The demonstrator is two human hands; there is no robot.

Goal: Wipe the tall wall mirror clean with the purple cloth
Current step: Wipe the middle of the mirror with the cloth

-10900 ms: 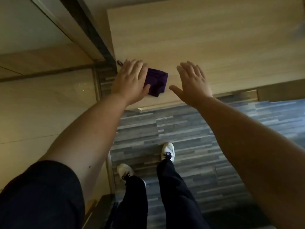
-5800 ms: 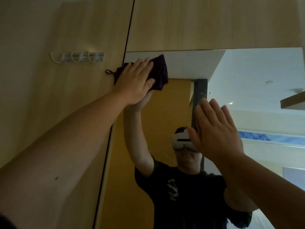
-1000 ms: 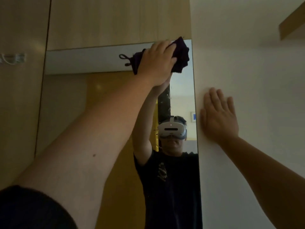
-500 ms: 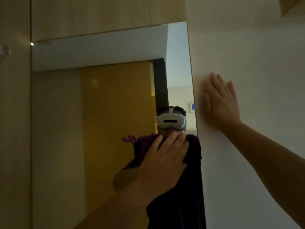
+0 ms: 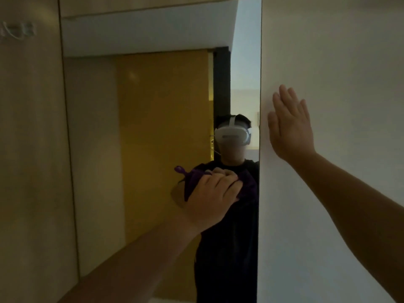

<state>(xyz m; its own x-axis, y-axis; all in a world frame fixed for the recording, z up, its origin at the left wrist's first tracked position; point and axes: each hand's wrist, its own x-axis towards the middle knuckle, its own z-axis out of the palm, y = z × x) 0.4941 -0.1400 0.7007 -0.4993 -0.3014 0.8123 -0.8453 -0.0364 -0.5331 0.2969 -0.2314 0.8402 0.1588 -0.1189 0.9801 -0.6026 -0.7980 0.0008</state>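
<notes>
One left hand (image 5: 213, 196) bunches one cloth (image 5: 247, 184) against one mirror (image 5: 142, 127); at 2 o'clock, the right hand (image 5: 289, 130) lies flat on the wall (image 5: 338, 62).

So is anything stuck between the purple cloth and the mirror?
Nothing visible. The left hand holds the cloth right against the mirror, near its right edge. The right hand rests flat on the wall beside it.

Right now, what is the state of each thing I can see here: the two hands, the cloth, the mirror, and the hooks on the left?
Left hand: pressing the cloth on the glass, fingers curled over it.
Crumpled purple cloth: bunched against the mirror near its right edge.
Right hand: flat on the white wall, fingers straight.
Tall wall mirror: upright, being wiped.
White wall hooks: blurred, apparently nothing hanging.
</notes>
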